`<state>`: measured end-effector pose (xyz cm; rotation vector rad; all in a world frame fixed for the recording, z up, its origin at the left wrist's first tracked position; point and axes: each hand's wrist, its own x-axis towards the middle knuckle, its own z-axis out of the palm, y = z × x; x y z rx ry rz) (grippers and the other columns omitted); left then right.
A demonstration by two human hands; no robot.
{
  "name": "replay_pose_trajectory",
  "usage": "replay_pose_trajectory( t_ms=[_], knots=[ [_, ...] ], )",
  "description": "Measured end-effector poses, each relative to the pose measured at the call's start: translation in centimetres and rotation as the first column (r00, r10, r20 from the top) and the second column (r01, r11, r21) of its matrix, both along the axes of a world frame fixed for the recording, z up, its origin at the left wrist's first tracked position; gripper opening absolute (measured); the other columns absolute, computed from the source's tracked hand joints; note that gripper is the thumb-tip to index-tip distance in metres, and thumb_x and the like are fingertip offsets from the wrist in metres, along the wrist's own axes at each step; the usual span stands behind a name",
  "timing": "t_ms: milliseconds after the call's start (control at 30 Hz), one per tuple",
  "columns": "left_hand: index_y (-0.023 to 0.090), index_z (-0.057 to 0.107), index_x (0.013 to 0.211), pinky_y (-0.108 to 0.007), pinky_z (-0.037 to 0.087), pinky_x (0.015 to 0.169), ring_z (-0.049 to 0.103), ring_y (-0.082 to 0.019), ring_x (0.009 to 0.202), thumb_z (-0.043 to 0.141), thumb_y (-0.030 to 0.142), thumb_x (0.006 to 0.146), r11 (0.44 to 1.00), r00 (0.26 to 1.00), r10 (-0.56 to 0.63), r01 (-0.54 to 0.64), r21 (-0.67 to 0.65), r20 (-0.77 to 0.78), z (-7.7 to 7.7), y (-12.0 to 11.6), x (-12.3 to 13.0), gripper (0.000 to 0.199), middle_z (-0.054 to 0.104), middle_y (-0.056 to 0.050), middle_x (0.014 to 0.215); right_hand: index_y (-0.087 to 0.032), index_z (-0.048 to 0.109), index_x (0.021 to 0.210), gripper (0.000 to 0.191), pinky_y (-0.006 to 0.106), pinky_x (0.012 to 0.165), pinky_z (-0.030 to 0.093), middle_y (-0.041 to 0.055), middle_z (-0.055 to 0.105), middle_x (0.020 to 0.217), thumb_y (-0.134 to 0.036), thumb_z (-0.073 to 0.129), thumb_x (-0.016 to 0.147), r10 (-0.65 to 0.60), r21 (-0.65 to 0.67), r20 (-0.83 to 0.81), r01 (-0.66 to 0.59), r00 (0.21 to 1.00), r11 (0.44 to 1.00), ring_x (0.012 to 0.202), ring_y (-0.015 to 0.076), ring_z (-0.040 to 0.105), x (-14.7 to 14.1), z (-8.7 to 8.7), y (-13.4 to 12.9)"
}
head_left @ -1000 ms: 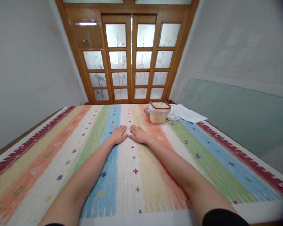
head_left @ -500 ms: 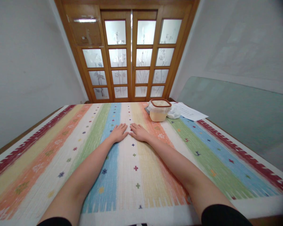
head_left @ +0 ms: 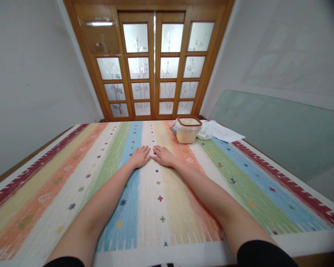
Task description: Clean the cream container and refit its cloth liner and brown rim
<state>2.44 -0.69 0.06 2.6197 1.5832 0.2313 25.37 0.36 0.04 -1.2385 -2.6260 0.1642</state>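
Both of my hands lie flat, palms down, on the striped cloth point(head_left: 152, 207) that covers the table. My left hand point(head_left: 140, 157) rests across the blue stripe and the white one, fingers stretched out, holding nothing. Close beside it on the right, with a small gap between, my right hand point(head_left: 164, 156) lies with its fingers spread and nothing in it. Beyond my right hand stands a square container point(head_left: 186, 136) with a brown rim and a clear plastic bag lining it; neither hand touches it.
Right of the container are a crumpled white plastic bag point(head_left: 204, 132) and printed white paper sheets point(head_left: 225, 131). A dark flat item, partly hidden, lies at the container's left. Wooden doors point(head_left: 155, 81) with glass panes stand behind the table, with walls on both sides.
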Motion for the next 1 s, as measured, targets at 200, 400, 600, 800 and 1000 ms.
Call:
replay_pose_trajectory(
  t_ms=[200,400,600,800,1000],
  knots=[
    [0.016,0.029,0.165,-0.058,0.014,0.129,0.017,-0.033,0.163,0.027,0.053,0.106,0.999,0.999,0.006,-0.007,-0.038,-0.04,0.2,-0.16,0.44,0.07,0.02,-0.014,0.174,-0.012,0.036,0.163,0.075,0.053,0.128,0.019,0.0189,0.027,0.171,-0.061,0.022,0.107,-0.002,-0.004,0.026,0.002,1.0,1.0,0.16,0.0327,0.023,-0.11,-0.46,0.09],
    [0.016,0.03,0.165,-0.057,0.014,0.129,0.018,-0.032,0.163,0.026,0.052,0.106,0.999,0.999,0.007,-0.009,-0.034,-0.04,-0.03,0.03,0.4,0.068,0.021,-0.014,0.174,-0.01,0.032,0.164,0.077,0.055,0.128,0.018,0.0193,0.025,0.172,-0.061,0.02,0.107,-0.004,-0.026,0.054,0.005,0.999,1.0,0.161,0.0326,0.021,-0.19,-0.72,0.41],
    [0.018,0.035,0.163,-0.055,0.018,0.129,0.022,-0.031,0.162,0.031,0.053,0.106,1.0,1.0,0.003,-0.003,0.01,-0.005,-0.08,-0.14,0.29,0.068,0.026,-0.013,0.173,-0.01,0.032,0.164,0.078,0.053,0.129,0.019,0.0193,0.026,0.172,-0.06,0.019,0.107,0.002,-0.024,0.066,0.0,0.998,1.0,0.161,0.0323,0.022,-0.14,-0.47,0.33],
    [0.02,0.038,0.161,-0.057,0.022,0.128,0.025,-0.032,0.16,0.034,0.052,0.105,0.999,1.0,0.016,-0.017,0.03,0.014,0.03,-0.36,0.34,0.065,0.03,-0.012,0.172,-0.013,0.033,0.164,0.075,0.051,0.129,0.019,0.0181,0.028,0.171,-0.06,0.022,0.107,0.002,-0.014,0.047,-0.002,0.999,1.0,0.161,0.0299,0.022,-0.16,-0.31,0.24],
    [0.02,0.04,0.161,-0.057,0.022,0.128,0.026,-0.032,0.16,0.035,0.053,0.105,1.0,1.0,0.013,-0.014,0.027,0.024,0.07,-0.38,0.32,0.065,0.031,-0.013,0.172,-0.014,0.036,0.162,0.071,0.05,0.128,0.021,0.0182,0.031,0.17,-0.058,0.026,0.108,0.002,0.002,0.034,-0.002,0.999,1.0,0.16,0.0294,0.024,-0.11,-0.21,0.14]
  ],
)
